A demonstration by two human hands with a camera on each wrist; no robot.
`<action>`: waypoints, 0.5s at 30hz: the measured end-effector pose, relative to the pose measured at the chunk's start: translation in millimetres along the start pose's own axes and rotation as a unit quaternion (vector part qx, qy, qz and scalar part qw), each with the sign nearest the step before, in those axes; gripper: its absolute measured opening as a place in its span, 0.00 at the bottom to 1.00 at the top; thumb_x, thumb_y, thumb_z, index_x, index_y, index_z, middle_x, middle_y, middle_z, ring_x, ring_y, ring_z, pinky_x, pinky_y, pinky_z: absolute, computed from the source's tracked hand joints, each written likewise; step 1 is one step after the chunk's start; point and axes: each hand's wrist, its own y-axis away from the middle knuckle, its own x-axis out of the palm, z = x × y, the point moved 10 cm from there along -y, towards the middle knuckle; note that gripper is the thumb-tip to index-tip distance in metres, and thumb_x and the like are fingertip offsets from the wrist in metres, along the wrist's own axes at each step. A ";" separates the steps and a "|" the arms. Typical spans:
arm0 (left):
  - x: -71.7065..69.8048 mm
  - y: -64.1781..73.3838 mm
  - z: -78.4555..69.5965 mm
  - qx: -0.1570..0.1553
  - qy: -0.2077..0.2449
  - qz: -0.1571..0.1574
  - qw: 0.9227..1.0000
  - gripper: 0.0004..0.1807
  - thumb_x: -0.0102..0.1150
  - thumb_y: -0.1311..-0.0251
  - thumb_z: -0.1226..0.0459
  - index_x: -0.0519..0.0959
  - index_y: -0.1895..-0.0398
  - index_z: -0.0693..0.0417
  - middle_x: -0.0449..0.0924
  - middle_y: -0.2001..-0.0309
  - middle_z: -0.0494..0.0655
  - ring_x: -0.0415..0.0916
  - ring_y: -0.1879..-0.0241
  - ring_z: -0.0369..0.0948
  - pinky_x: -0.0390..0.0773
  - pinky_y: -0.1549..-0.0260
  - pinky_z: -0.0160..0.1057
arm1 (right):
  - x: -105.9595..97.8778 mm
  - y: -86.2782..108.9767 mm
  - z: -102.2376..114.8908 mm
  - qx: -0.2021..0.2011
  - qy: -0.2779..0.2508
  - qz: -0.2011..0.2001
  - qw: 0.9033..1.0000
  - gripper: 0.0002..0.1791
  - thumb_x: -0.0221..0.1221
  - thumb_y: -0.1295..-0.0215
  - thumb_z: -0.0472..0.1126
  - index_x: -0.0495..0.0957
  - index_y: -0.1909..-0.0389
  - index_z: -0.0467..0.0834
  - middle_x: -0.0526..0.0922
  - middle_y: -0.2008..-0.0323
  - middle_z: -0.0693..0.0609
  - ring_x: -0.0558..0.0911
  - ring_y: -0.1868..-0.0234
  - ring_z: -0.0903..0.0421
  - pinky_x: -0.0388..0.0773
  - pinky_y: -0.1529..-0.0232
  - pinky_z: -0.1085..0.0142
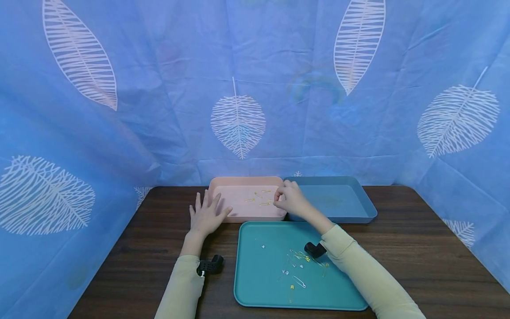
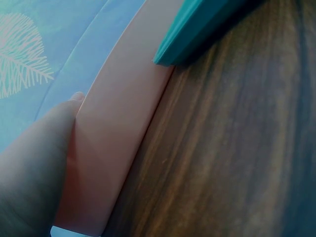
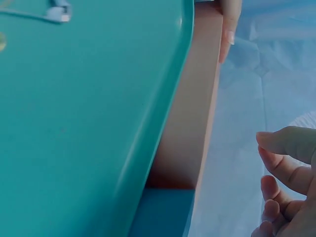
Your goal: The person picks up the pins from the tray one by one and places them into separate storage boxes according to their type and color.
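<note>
My right hand [image 1: 292, 199] is over the right end of the pink tray [image 1: 241, 219], thumb and index fingertip pinched together. A small gold safety pin [image 1: 270, 200] shows at those fingertips in the head view; in the right wrist view the right hand [image 3: 291, 182] shows no pin clearly. Several gold safety pins [image 1: 250, 200] lie in the pink tray. With fingers spread, my left hand [image 1: 205, 217] rests at that tray's left front corner, its thumb over the rim. Silver safety pins [image 1: 299, 281] and gold ones lie scattered on the teal tray [image 1: 255, 292].
A blue tray [image 1: 370, 215] stands at the back right, beside the pink one. The teal tray lies in front of both on the dark wooden table [image 1: 131, 266]. Behind hangs a blue cloth [image 1: 179, 133] with white leaf prints. Each wrist wears a black camera [image 1: 211, 265].
</note>
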 end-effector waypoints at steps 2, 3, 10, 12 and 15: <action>-0.2 0.0 0.2 -0.001 0.000 -0.001 1.000 0.46 0.42 0.40 0.29 0.55 0.23 0.38 0.37 0.21 0.56 0.30 0.22 0.61 0.38 0.33 0.73 | -3.8 6.1 -1.9 0.003 -0.007 -0.001 1.000 0.10 0.66 0.43 0.36 0.78 0.80 0.48 0.74 0.63 0.45 0.64 0.62 0.49 0.58 0.61 0.60; -0.3 0.0 0.3 -0.001 0.000 -0.002 1.000 0.46 0.43 0.40 0.29 0.55 0.23 0.38 0.37 0.21 0.56 0.30 0.22 0.61 0.38 0.33 0.73 | -5.8 9.2 -2.3 0.001 -0.009 -0.002 1.000 0.10 0.66 0.43 0.36 0.77 0.80 0.48 0.74 0.61 0.45 0.64 0.61 0.49 0.59 0.61 0.59; -0.9 0.1 -0.2 0.001 0.000 -0.004 1.000 0.45 0.44 0.40 0.30 0.55 0.23 0.40 0.37 0.21 0.56 0.29 0.23 0.61 0.39 0.33 0.74 | -15.8 29.3 -7.5 0.010 -0.005 0.001 1.000 0.09 0.66 0.42 0.36 0.78 0.79 0.48 0.75 0.59 0.45 0.67 0.58 0.48 0.63 0.60 0.56; -0.8 -0.1 -0.2 0.001 0.001 -0.005 1.000 0.45 0.44 0.40 0.30 0.55 0.23 0.39 0.37 0.21 0.56 0.30 0.23 0.61 0.39 0.33 0.74 | -18.2 34.9 -7.7 0.009 -0.003 0.004 1.000 0.09 0.66 0.42 0.36 0.78 0.79 0.48 0.75 0.60 0.45 0.66 0.59 0.48 0.63 0.60 0.56; -0.4 -0.3 -0.6 0.002 0.002 -0.004 1.000 0.45 0.43 0.40 0.30 0.55 0.23 0.39 0.38 0.21 0.57 0.29 0.23 0.61 0.39 0.33 0.74 | -20.5 43.1 -8.9 0.011 -0.003 0.013 1.000 0.09 0.66 0.42 0.36 0.78 0.78 0.48 0.74 0.60 0.46 0.65 0.60 0.50 0.63 0.61 0.57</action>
